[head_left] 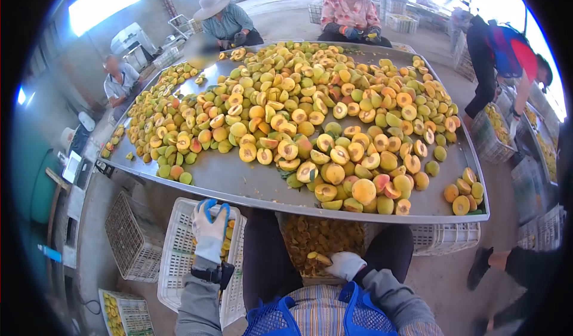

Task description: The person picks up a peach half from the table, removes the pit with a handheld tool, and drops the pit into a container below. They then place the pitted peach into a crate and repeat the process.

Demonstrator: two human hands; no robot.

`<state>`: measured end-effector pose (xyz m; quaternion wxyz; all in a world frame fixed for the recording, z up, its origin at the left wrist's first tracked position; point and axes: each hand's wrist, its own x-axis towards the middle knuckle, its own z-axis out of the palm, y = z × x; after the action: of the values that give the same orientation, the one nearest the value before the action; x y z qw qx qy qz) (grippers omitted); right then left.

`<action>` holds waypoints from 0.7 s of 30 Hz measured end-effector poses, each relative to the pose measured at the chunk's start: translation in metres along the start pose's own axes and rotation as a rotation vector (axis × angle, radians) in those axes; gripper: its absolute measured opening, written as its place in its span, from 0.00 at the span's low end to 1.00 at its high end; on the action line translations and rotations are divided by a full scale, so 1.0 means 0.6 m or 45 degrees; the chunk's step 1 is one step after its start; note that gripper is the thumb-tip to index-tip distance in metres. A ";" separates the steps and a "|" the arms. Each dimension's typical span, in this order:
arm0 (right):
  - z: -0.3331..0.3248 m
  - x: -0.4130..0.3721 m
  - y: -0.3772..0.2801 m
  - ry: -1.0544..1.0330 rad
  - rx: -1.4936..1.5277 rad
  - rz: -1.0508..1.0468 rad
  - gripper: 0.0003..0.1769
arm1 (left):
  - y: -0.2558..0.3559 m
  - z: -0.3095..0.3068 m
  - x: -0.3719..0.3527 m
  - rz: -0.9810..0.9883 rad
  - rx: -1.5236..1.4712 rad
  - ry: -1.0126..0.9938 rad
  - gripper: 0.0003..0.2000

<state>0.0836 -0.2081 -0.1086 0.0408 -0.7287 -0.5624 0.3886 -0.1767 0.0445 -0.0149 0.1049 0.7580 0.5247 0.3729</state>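
Observation:
My left hand (210, 225), in a pale glove with blue fingertips, is over the white crate (170, 264) at the left, its fingers apart and nothing visible between them. Yellow fruit pieces lie in that crate, below the hand. In front of my lap, my right hand (345, 265), in a white glove, is closed on a yellow fruit piece (319, 258). Beneath it, between my knees, is a container of brownish-yellow scraps (324, 237). Many halved and whole yellow-green fruits (280, 118) are heaped on the metal table (239, 184) ahead.
Three people sit along the table's far and left sides; another bends over crates (495, 133) at the right. More crates stand at the lower left (134, 237) and under the table's right edge (447, 239). Someone's leg and shoe (479, 268) show at the lower right.

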 end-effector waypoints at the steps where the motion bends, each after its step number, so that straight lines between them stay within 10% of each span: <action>1: -0.004 0.005 0.000 0.032 0.241 -0.058 0.22 | 0.028 0.005 0.025 0.061 0.037 -0.086 0.20; 4: -0.006 0.016 0.001 0.020 0.044 0.162 0.30 | 0.094 0.076 0.108 0.414 0.225 -0.295 0.25; 12: -0.015 0.022 -0.003 -0.074 0.333 0.069 0.32 | 0.138 0.270 0.237 0.263 0.714 -0.967 0.29; 15: 0.063 0.064 0.013 -0.673 -0.278 -0.231 0.24 | 0.170 0.230 0.238 0.201 0.650 -1.082 0.34; 21: 0.052 0.063 -0.005 -0.581 -0.397 -0.151 0.25 | 0.137 0.205 0.195 0.187 0.724 -1.360 0.30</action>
<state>0.0645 -0.1865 -0.1484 -0.1768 -0.5858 -0.6517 0.4483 -0.0144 0.1401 -0.0026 0.1211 0.8728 0.4250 -0.2073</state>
